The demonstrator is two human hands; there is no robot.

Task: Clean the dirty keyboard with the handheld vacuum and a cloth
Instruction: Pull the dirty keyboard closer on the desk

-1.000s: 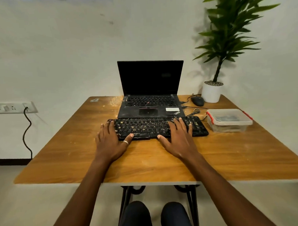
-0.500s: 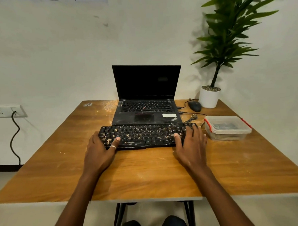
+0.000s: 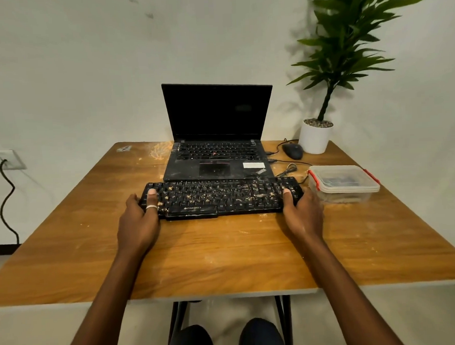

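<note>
My left grip [image 3: 138, 223] and right grip [image 3: 302, 213] each clasp one end of the crumb-strewn keyboard [image 3: 222, 197], thumbs on its keys, at mid-desk [image 3: 225, 256]. Just right of it sits a clear lidded box [image 3: 343, 184] with red clips; the dark bits inside are too blurred to name. Farther off is an open laptop [image 3: 218, 157], then a white pot [image 3: 314, 137] holding a plant.

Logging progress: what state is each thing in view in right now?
keyboard: dirty with crumbs, held at both ends.
left hand: grips keyboard's left end.
right hand: grips keyboard's right end.
laptop: open, screen dark.
plastic container: lid on.
</note>
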